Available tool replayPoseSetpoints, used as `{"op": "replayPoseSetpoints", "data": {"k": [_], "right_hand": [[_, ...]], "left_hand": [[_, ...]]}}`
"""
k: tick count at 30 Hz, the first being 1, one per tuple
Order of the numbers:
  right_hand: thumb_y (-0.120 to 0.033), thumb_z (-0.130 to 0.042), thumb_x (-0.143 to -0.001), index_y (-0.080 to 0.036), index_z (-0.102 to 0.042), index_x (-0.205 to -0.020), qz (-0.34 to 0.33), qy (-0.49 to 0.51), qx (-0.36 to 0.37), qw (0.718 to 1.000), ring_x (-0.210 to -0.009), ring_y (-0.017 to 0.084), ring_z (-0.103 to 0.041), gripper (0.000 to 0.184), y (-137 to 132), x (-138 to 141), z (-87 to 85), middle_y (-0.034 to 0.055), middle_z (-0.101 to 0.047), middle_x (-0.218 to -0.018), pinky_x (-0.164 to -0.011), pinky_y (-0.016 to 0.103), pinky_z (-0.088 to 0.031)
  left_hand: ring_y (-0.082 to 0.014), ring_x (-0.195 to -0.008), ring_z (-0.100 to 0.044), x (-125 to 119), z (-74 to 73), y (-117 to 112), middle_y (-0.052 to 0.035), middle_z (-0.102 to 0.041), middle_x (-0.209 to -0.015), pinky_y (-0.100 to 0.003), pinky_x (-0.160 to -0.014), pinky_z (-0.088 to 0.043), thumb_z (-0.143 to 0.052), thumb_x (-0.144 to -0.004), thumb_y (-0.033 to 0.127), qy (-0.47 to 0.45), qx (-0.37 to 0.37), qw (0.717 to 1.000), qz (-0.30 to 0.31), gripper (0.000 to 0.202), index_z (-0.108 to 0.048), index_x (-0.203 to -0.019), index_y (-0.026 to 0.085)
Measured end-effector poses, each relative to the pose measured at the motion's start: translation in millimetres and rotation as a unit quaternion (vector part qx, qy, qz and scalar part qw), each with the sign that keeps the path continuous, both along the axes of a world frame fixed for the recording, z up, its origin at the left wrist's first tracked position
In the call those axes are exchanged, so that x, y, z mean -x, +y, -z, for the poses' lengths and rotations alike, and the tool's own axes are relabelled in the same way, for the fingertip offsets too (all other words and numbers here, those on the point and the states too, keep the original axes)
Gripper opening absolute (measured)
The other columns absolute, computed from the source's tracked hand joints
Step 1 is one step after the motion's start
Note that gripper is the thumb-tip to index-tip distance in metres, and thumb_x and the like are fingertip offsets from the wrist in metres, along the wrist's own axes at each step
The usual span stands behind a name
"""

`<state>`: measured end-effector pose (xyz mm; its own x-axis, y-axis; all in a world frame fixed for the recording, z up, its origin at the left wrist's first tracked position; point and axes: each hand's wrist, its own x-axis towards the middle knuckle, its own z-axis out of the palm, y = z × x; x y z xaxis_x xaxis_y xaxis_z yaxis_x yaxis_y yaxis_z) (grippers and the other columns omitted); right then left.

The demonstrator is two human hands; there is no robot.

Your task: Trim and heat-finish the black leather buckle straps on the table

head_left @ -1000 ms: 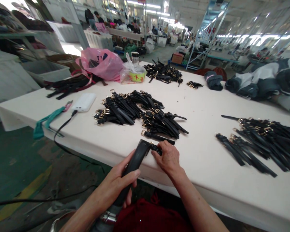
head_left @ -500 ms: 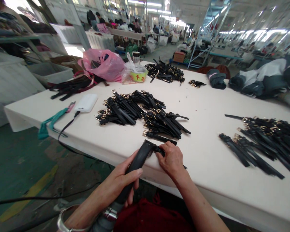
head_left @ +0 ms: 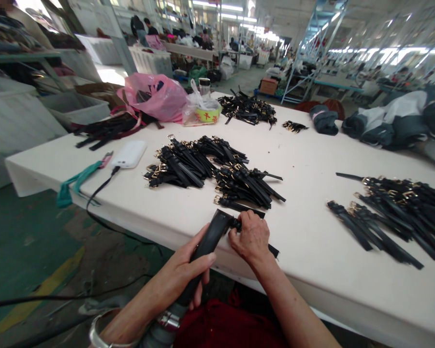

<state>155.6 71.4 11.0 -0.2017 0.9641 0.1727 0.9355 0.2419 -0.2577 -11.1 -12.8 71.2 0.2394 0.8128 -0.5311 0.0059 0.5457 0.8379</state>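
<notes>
My left hand is wrapped round a black tubular nozzle, which runs down to a metal collar and a grey hose near my wrist. Its far end reaches the table's front edge and sits close to my right hand. The fingers of that hand are closed on a black buckle strap; one end sticks out behind the palm, and the rest is mostly hidden. Just beyond the hand lies a single black strap with a gold buckle, beside a pile of similar straps.
More strap piles lie at right and at the back. On the left are a white power bank with a black cable, a teal band and a pink plastic bag. Dark rolled fabric occupies the back right.
My right hand has shifted slightly left and turned, and more of the strap's end shows behind it. The left hand and nozzle have barely moved.
</notes>
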Motion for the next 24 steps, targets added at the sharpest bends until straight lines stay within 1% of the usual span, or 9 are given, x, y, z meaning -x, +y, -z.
{"op": "replayPoseSetpoints", "data": {"k": [3,7,11,15,19,24], "right_hand": [[-0.028,-0.053,-0.072,-0.019,-0.054,-0.082,-0.001,-0.005,0.005,1.000,-0.082,0.021,-0.051,0.013,1,0,0.1,0.0059,-0.056,-0.087,-0.070,0.032,-0.032],[-0.024,-0.053,-0.070,-0.018,-0.053,-0.081,0.007,-0.012,0.008,1.000,-0.080,0.020,-0.051,0.012,3,2,0.3,0.0055,-0.056,-0.085,-0.067,0.031,-0.034],[-0.021,-0.052,-0.069,-0.019,-0.052,-0.079,-0.003,-0.004,0.002,1.000,-0.080,0.020,-0.051,0.011,4,2,1.7,0.0053,-0.054,-0.086,-0.068,0.030,-0.035],[-0.019,-0.051,-0.068,-0.018,-0.052,-0.081,-0.016,0.010,0.008,1.000,-0.081,0.019,-0.050,0.013,4,-2,2.4,0.0057,-0.052,-0.090,-0.069,0.028,-0.037],[-0.017,-0.050,-0.069,-0.018,-0.053,-0.081,-0.029,0.018,0.011,0.999,-0.080,0.017,-0.050,0.012,3,-6,1.4,0.0058,-0.050,-0.091,-0.069,0.027,-0.039],[-0.019,-0.052,-0.069,-0.018,-0.052,-0.080,-0.041,0.019,0.003,0.999,-0.081,0.017,-0.050,0.011,2,-10,1.5,0.0055,-0.050,-0.091,-0.070,0.026,-0.038]], "left_hand": [[-0.0144,-0.039,-0.059,0,-0.3,0,0.0040,-0.060,-0.062,-0.019,-0.033,-0.043,-0.056,-0.084,0.040,-0.004,0.001,1.000,-0.001,0.084,-0.002,-0.148,0.032],[-0.0132,-0.038,-0.058,0,-1.1,-1,0.0034,-0.061,-0.062,-0.019,-0.034,-0.044,-0.056,-0.084,0.040,-0.013,-0.006,1.000,0.002,0.083,-0.005,-0.148,0.032],[-0.0135,-0.038,-0.059,0,1.6,-3,0.0029,-0.060,-0.062,-0.019,-0.034,-0.044,-0.056,-0.084,0.041,-0.015,-0.006,1.000,-0.014,0.084,-0.003,-0.148,0.030],[-0.0151,-0.039,-0.060,-2,3.5,-4,0.0030,-0.060,-0.060,-0.019,-0.033,-0.043,-0.055,-0.085,0.040,-0.022,-0.008,1.000,-0.008,0.083,-0.003,-0.148,0.031],[-0.0148,-0.037,-0.058,-4,2.1,-6,0.0043,-0.058,-0.058,-0.020,-0.033,-0.044,-0.056,-0.083,0.039,-0.026,-0.012,1.000,-0.005,0.083,-0.006,-0.148,0.031],[-0.0141,-0.038,-0.058,-6,2.5,-8,0.0048,-0.057,-0.057,-0.019,-0.033,-0.043,-0.055,-0.084,0.039,-0.026,-0.019,0.999,-0.005,0.080,-0.007,-0.148,0.033]]}}
